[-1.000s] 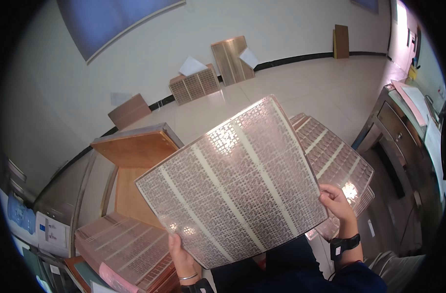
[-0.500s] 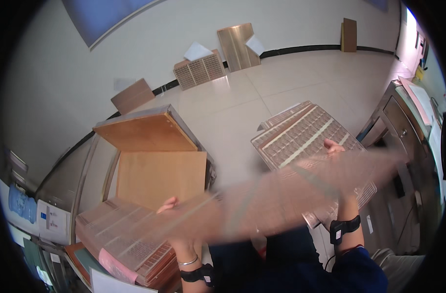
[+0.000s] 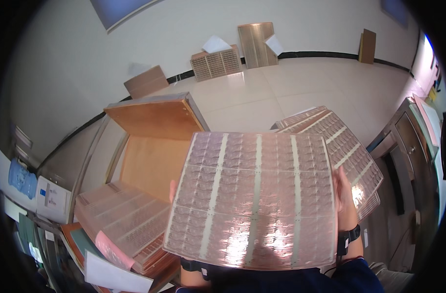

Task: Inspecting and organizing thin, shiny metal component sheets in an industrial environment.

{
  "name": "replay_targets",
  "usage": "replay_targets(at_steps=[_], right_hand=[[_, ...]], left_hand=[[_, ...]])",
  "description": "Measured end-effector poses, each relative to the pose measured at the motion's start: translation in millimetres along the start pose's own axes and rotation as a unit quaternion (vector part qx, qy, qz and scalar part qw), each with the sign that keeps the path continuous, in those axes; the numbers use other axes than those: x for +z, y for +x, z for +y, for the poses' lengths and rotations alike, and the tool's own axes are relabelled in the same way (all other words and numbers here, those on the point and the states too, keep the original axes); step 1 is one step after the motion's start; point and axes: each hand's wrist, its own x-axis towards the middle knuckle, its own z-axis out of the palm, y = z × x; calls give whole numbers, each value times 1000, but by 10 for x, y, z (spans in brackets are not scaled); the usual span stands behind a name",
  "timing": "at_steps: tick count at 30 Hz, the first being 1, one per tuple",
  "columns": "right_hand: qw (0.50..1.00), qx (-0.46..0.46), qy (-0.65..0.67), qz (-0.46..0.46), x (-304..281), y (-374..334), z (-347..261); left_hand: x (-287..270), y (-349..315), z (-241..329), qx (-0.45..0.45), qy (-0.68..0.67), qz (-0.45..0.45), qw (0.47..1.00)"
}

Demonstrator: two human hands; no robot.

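A large copper-coloured circuit board panel (image 3: 276,195), patterned in rows with pale strips between them, is held up before me, its face toward me and shining near the lower edge. My left hand (image 3: 173,189) grips its left edge; only a bit of the fingers shows, the rest being hidden behind the panel. On the opposite edge my right hand (image 3: 346,195) is closed against the side, fingers pointing up. Behind the panel to the right lies a stack of similar panels (image 3: 357,151), partly covered by it. Another stack of panels (image 3: 130,215) lies at my left.
An orange-brown board (image 3: 147,122) leans above a tan board (image 3: 147,156) at the left stack. White paper (image 3: 115,273) and a pink sheet (image 3: 110,249) lie near it. A drawer cabinet (image 3: 408,136) stands right. More panels (image 3: 257,46) lean on the far wall.
The panel was blurred and tilted nearly flat, its right end raised; it now stands still, face toward me. Both hands have moved to its side edges. The view has shifted slightly.
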Motion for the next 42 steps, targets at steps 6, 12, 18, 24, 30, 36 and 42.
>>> replay_targets(at_steps=[6, 12, 18, 24, 30, 36, 42], right_hand=[[994, 24, -62, -88, -62, -4, 185], [989, -69, 45, -120, 79, 20, 383], [988, 29, -14, -149, 143, -269, 589], [967, 122, -40, -222, 2, -338, 669], [964, 125, -75, -221, 132, -296, 686], [963, 127, -98, -216, 167, -283, 682], [959, 152, -71, -227, 194, -281, 755]], left_hand=[[-791, -216, -417, 120, 187, -30, 975], [-214, -80, -586, 163, -107, -63, 979], [-652, 65, -553, 219, 71, 15, 973], [-665, -15, -468, 184, -42, -23, 982], [-693, 36, -447, 221, -3, 47, 974], [-843, 63, -460, 189, -21, 49, 980], [-780, 36, -450, 210, -8, 36, 977]])
